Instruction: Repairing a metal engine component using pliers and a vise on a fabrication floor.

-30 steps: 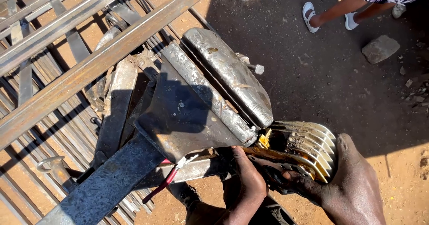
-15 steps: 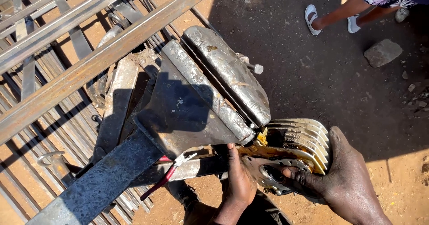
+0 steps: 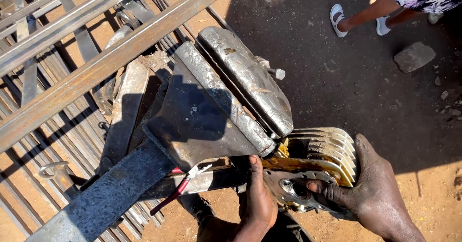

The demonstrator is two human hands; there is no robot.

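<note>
A finned metal engine part (image 3: 322,150), oily and stained yellow, rests at the near end of a large steel bench vise (image 3: 226,97). My right hand (image 3: 370,189) grips the part from the right, fingers curled over its flat round-holed face. My left hand (image 3: 257,198) presses against the part's left side, thumb up near the vise jaw. The vise sits on a dark steel beam (image 3: 106,194) that runs toward the lower left.
Red-handled pliers (image 3: 180,186) lie under the vise. Rusty steel bars and tubes (image 3: 86,73) cross the upper left. Another person's legs in white sandals (image 3: 356,18) stand at the top right beside a stone (image 3: 414,57) on the dirt.
Both hands have shifted slightly on the engine part, the right hand sliding further over its face. The part stays against the vise.
</note>
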